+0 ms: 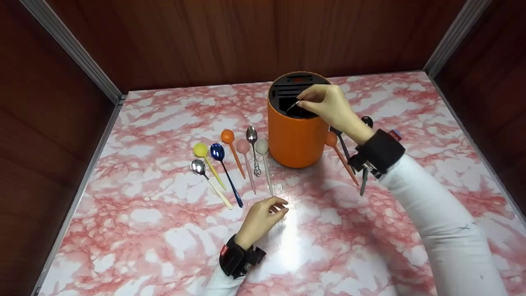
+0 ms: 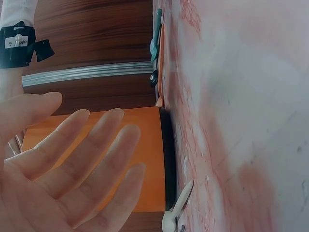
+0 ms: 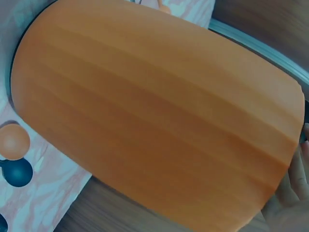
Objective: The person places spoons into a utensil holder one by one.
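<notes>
An orange cylindrical utensil holder (image 1: 298, 139) with a black slotted top stands upright on the table. Above its opening, my right hand (image 1: 328, 105) pinches the end of a thin, shiny utensil handle (image 1: 292, 105); the lower part is hidden inside, so its kind cannot be told. In the right wrist view the holder's side (image 3: 159, 111) fills most of the picture, with part of the hand (image 3: 289, 203) at the edge. My left hand (image 1: 261, 218) holds nothing, fingers relaxed, near the handle of a pale spoon (image 1: 261, 146). Its spread fingers show in the left wrist view.
Left of the holder lie several spoons, among them a yellow spoon (image 1: 200, 149), a blue spoon (image 1: 217, 152) and an ornate silver spoon (image 1: 252, 135). To its right lie an orange spoon (image 1: 331, 139) and dark spoons, partly behind my right arm. Wooden panels (image 1: 246, 41) enclose the table.
</notes>
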A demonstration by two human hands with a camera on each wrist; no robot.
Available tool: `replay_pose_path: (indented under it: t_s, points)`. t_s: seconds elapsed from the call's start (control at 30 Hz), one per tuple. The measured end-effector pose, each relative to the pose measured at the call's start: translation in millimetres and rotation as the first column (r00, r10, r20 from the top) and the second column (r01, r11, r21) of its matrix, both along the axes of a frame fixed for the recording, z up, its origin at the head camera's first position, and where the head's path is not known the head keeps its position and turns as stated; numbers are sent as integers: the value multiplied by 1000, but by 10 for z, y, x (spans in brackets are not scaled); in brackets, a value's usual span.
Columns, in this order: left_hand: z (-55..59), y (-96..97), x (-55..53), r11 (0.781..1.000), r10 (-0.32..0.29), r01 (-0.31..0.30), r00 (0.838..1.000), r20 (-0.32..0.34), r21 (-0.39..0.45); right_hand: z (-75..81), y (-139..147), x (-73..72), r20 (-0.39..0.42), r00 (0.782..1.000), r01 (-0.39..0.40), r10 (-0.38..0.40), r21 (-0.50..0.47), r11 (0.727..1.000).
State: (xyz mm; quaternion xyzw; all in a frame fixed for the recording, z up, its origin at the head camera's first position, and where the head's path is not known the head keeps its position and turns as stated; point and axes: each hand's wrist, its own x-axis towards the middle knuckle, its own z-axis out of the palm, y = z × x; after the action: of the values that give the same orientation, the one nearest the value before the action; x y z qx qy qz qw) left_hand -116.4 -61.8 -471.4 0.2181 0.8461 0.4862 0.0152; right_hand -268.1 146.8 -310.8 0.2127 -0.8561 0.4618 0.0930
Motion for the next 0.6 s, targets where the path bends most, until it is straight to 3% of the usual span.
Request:
replay_pose_path:
  t_s: [0.3,0.6]
  points:
    - [3,8,0,1000,3,-3,1000,-3,-3,48,109,83,-15,1000,20,-21,-60,998]
    - [-5,13,8,1000,6,-6,1000,6,-3,-41,293,141,-81,994,55,-78,-249,967]
